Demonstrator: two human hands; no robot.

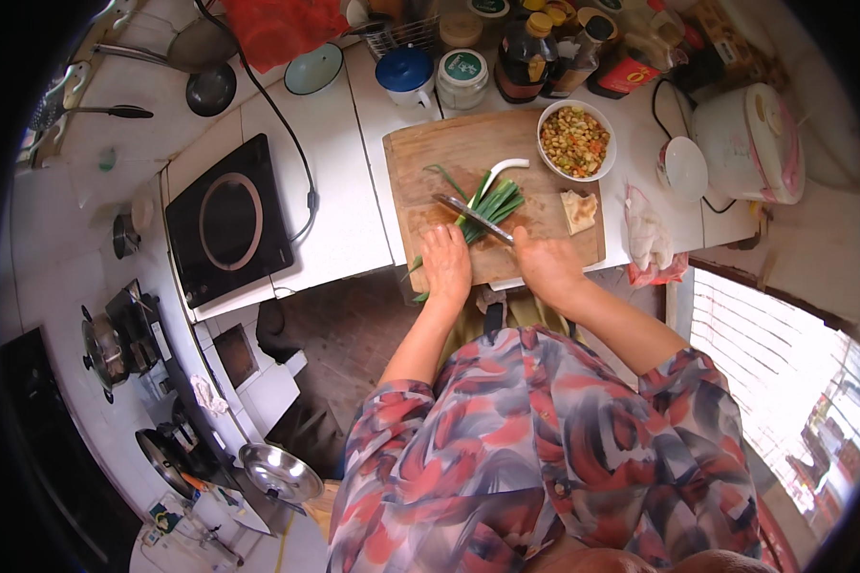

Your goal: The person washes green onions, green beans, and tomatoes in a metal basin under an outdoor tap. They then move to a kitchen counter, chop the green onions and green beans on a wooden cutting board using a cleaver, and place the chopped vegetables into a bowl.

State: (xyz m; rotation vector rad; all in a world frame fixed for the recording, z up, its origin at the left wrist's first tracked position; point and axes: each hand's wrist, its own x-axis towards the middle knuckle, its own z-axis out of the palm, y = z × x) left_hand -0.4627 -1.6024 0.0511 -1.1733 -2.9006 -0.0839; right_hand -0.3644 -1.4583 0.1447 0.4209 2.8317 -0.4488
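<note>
My right hand (pixel 548 261) grips the handle of a kitchen knife (pixel 474 219), whose narrow blade lies across a bunch of green onions (pixel 498 204). Pressed on the lower part of the bunch is my left hand (pixel 446 261), its fingers close to the blade. Green leaf ends stick out on the far side of that hand. One white stalk end bends away toward the top of the wooden cutting board (pixel 430 143). A piece of flatbread (pixel 579 212) rests on the board at the right. Whether the blade has cut through cannot be seen.
A white bowl of diced mixed food (pixel 575 140) stands on the board's upper right corner. Left is an induction cooktop (pixel 229 215) with its cord. Behind are a blue-lidded enamel mug (pixel 405 75), glass jar (pixel 462 79) and sauce bottles (pixel 527 57). A rice cooker (pixel 745 143) stands right.
</note>
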